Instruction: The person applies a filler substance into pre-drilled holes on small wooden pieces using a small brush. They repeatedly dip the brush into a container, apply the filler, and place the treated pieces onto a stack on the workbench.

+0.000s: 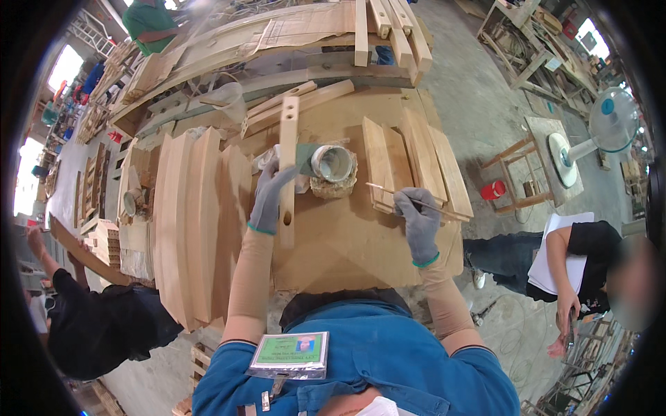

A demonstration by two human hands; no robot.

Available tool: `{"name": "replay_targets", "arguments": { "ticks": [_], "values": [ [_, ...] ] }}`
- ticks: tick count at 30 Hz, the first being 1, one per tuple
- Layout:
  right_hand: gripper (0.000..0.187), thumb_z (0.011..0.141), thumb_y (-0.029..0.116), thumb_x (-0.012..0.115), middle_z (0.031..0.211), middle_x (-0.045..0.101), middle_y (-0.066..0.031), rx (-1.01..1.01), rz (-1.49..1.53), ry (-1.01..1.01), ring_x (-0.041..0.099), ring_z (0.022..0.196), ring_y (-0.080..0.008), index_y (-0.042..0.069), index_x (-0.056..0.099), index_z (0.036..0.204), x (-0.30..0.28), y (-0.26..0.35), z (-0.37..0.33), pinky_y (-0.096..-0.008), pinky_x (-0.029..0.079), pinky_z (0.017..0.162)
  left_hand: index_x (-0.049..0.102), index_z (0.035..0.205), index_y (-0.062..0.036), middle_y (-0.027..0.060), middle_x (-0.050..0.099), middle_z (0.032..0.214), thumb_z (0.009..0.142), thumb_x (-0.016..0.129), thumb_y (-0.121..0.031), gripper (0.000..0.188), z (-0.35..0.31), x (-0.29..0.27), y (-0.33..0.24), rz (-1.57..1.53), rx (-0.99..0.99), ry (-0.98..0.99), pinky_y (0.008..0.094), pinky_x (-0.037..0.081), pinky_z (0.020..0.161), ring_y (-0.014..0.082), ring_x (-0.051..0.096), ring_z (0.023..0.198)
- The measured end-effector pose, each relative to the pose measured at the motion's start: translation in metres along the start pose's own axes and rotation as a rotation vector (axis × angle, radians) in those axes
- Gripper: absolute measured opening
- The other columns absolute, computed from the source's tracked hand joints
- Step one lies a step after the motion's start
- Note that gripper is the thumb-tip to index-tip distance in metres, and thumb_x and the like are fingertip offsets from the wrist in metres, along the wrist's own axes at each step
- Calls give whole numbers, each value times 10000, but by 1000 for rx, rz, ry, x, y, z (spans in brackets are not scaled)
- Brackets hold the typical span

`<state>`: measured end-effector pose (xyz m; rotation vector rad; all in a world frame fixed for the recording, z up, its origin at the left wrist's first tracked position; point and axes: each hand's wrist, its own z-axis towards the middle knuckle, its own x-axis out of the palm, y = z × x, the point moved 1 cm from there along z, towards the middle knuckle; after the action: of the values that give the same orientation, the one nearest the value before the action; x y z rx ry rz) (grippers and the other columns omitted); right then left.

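Observation:
Grey gloves with green cuffs cover both my hands. My left hand (273, 191) is closed round a pale wooden bar (288, 135), which points away from me and has round holes near its far end and a slot near its close end. Pinched in my right hand (420, 216) is a thin wooden stick (444, 208), its tip pointing left. Between the hands, a little farther off, stands a round tub (333, 163) with whitish stuff crusted about it. Several wooden boards (416, 159) lie just beyond my right hand.
The cardboard-covered table (333, 256) carries long stacked boards (198, 229) on the left and a clear plastic cup (227, 100) behind. At right stand a fan (569, 163) on a wooden stool and a red bucket (493, 190). People are on both sides, one holding papers (555, 249).

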<state>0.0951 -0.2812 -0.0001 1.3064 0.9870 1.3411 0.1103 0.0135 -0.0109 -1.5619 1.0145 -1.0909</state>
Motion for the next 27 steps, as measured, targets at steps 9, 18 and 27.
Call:
{"name": "replay_targets", "arguments": {
  "ticks": [9, 18, 27],
  "values": [
    [173, 918, 3, 554, 992, 659, -90, 37, -213, 15, 621, 883, -138, -31, 627, 1071, -23, -34, 17, -256, 510, 813, 526, 1145, -24, 75, 584, 953, 806, 653, -226, 414, -39, -78, 87, -97, -222, -207, 297, 501, 723, 163, 596, 827],
    [318, 971, 87, 503, 1066, 640, -109, -188, -304, 119, 627, 910, -173, -16, 512, 1272, 7, -48, 48, -296, 519, 814, 458, 1254, 12, 116, 585, 1047, 697, 755, -100, 641, -74, -24, 79, 266, -60, -70, 324, 502, 827, 195, 601, 968],
    [519, 820, 207, 688, 942, 663, -165, -67, -554, 232, 673, 825, -272, -21, 472, 1233, 43, -26, 41, -362, 519, 705, 385, 1369, -12, 227, 408, 1339, 732, 727, -352, 799, -31, 110, 48, 721, 449, 334, 432, 369, 1021, 423, 424, 1210]
  ]
}}
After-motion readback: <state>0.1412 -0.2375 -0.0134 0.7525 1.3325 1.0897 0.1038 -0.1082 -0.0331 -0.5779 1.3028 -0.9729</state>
